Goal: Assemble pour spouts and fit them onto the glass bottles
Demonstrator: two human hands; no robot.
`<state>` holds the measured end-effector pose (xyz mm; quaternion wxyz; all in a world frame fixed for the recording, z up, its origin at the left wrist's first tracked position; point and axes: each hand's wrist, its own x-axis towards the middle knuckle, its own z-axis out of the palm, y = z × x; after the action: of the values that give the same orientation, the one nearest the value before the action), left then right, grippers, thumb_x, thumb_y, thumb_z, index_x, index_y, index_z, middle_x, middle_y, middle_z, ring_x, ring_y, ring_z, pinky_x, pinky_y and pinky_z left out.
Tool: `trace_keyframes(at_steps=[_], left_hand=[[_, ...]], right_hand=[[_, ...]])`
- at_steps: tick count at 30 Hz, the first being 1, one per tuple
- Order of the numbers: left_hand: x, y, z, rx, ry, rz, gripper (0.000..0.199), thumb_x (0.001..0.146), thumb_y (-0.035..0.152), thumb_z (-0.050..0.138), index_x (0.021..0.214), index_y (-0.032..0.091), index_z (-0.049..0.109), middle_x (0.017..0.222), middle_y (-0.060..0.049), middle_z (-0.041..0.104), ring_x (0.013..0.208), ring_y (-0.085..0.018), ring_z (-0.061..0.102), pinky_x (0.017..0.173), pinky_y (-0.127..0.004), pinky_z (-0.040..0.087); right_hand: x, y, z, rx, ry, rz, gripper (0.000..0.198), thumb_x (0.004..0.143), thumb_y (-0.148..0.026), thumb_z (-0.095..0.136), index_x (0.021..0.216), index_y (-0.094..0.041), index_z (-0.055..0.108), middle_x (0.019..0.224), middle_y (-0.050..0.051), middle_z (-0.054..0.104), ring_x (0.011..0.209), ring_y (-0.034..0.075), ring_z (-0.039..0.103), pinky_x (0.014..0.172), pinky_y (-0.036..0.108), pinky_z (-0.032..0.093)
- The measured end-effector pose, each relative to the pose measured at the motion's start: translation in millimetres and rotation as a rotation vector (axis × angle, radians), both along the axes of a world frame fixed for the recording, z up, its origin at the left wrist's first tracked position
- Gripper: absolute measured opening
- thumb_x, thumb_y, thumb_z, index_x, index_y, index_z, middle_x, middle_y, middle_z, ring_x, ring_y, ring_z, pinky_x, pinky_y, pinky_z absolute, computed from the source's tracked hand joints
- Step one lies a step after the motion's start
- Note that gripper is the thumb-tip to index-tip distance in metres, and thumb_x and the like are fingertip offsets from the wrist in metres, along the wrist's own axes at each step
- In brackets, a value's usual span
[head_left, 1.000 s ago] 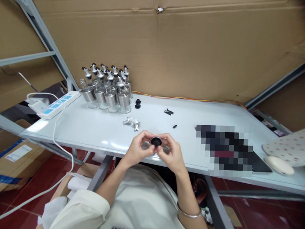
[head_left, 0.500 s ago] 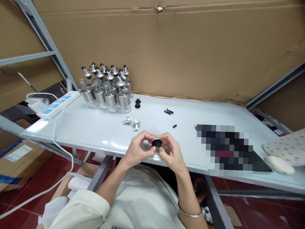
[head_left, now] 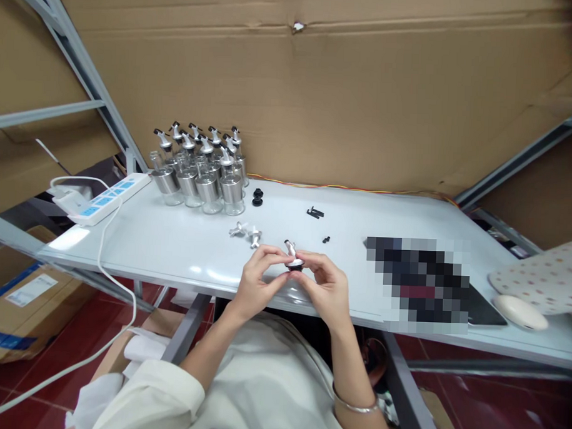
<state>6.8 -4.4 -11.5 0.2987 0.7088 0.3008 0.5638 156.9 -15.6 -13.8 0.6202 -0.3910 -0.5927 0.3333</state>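
Between the fingertips of both hands is a silver pour spout [head_left: 291,252] with a black stopper base, its spout pointing up. My left hand [head_left: 264,277] pinches it from the left and my right hand [head_left: 322,281] from the right, close above the table's front edge. Just beyond my left hand lie two loose silver spout tops [head_left: 254,236]. Farther back are black ribbed stoppers [head_left: 257,197]. Several thin black strips [head_left: 315,212] and some tiny black pieces [head_left: 326,240] rest to the right of them.
Several glass bottles with steel bands [head_left: 208,192], most topped with spouts, stand at the back left. A white power strip [head_left: 111,199] lies left of them. On the right are a pixelated dark area [head_left: 415,281], a cream oval object [head_left: 520,311] and a dotted cloth-like item [head_left: 546,273].
The pour spout has been tipped upright between my fingers: its black base faced me before, and now its silver spout shows on top. The view has shifted slightly.
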Motion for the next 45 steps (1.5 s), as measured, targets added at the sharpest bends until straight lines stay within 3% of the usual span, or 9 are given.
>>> trace_keyframes(at_steps=[4, 7, 11, 17, 24, 28, 33, 41, 45], left_hand=[[-2, 1, 5.7, 0.137, 0.066, 0.006, 0.025, 0.084, 0.015, 0.061, 0.108, 0.023, 0.065, 0.097, -0.005, 0.058, 0.094, -0.016, 0.06, 0.086, -0.03, 0.049], [-10, 4, 21.6, 0.177, 0.204, -0.057, 0.023, 0.086, 0.014, 0.056, 0.106, 0.021, 0.065, 0.097, -0.005, 0.061, 0.093, -0.015, 0.061, 0.084, -0.028, 0.05], [-22, 26, 48.0, 0.11, 0.434, 0.051, 0.019, 0.089, 0.016, 0.048, 0.1, 0.019, 0.064, 0.098, -0.006, 0.061, 0.094, -0.017, 0.061, 0.088, -0.031, 0.048], [-37, 88, 73.3, -0.073, 0.91, 0.274, 0.031, 0.088, 0.014, 0.044, 0.117, 0.015, 0.054, 0.116, -0.012, 0.057, 0.1, -0.022, 0.061, 0.092, -0.036, 0.045], [-16, 135, 81.4, -0.1, 1.336, 0.077, 0.039, 0.086, 0.011, 0.047, 0.124, 0.016, 0.052, 0.123, -0.015, 0.058, 0.109, -0.025, 0.059, 0.091, -0.033, 0.044], [27, 159, 76.6, -0.019, 1.32, -0.029, 0.037, 0.087, 0.012, 0.048, 0.122, 0.018, 0.056, 0.124, -0.01, 0.061, 0.113, -0.019, 0.057, 0.094, -0.027, 0.041], [68, 180, 62.6, 0.014, 1.277, -0.011, 0.033, 0.085, 0.01, 0.047, 0.114, 0.015, 0.063, 0.116, -0.014, 0.065, 0.11, -0.023, 0.058, 0.09, -0.031, 0.043], [80, 191, 41.0, -0.067, 1.182, 0.011, 0.024, 0.079, 0.02, 0.061, 0.102, 0.018, 0.069, 0.104, -0.009, 0.07, 0.097, -0.021, 0.063, 0.08, -0.027, 0.046], [80, 190, 41.8, -0.099, 1.086, 0.048, 0.015, 0.077, 0.014, 0.061, 0.088, 0.017, 0.071, 0.094, -0.008, 0.071, 0.091, -0.02, 0.065, 0.077, -0.026, 0.047]], right_hand=[[-1, -1, -3, -0.019, 0.055, 0.016, 0.021, 0.076, -0.03, 0.072, 0.095, -0.023, 0.064, 0.096, 0.007, 0.069, 0.089, 0.019, 0.066, 0.082, 0.035, 0.054], [-2, -3, -2, -0.02, 0.112, 0.053, 0.018, 0.08, -0.026, 0.068, 0.097, -0.024, 0.06, 0.102, 0.007, 0.068, 0.101, 0.02, 0.065, 0.089, 0.037, 0.051], [-3, -4, 0, -0.027, 0.188, 0.132, 0.016, 0.082, -0.022, 0.065, 0.093, -0.024, 0.054, 0.105, 0.007, 0.068, 0.099, 0.02, 0.067, 0.084, 0.035, 0.053], [-2, -2, -4, -0.007, 0.118, 0.086, 0.012, 0.084, -0.022, 0.063, 0.092, -0.023, 0.053, 0.103, 0.007, 0.065, 0.099, 0.02, 0.066, 0.084, 0.034, 0.05], [0, 2, -3, 0.122, -0.025, 0.029, 0.009, 0.087, -0.016, 0.053, 0.084, -0.023, 0.058, 0.101, 0.007, 0.061, 0.101, 0.019, 0.058, 0.083, 0.032, 0.046], [0, 4, -2, 0.138, 0.021, -0.05, 0.008, 0.087, -0.017, 0.054, 0.084, -0.022, 0.059, 0.1, 0.007, 0.06, 0.1, 0.019, 0.059, 0.083, 0.032, 0.045], [-2, 5, -2, 0.103, 0.069, -0.071, 0.004, 0.086, -0.02, 0.057, 0.084, -0.022, 0.06, 0.101, 0.008, 0.06, 0.099, 0.019, 0.061, 0.085, 0.034, 0.046], [-1, 6, -6, 0.058, 0.09, -0.047, 0.002, 0.085, -0.022, 0.059, 0.083, -0.022, 0.06, 0.102, 0.008, 0.059, 0.104, 0.021, 0.059, 0.088, 0.035, 0.045], [-2, 6, -6, 0.044, 0.068, -0.058, 0.002, 0.084, -0.023, 0.059, 0.083, -0.021, 0.06, 0.101, 0.008, 0.06, 0.101, 0.019, 0.061, 0.087, 0.034, 0.046]])
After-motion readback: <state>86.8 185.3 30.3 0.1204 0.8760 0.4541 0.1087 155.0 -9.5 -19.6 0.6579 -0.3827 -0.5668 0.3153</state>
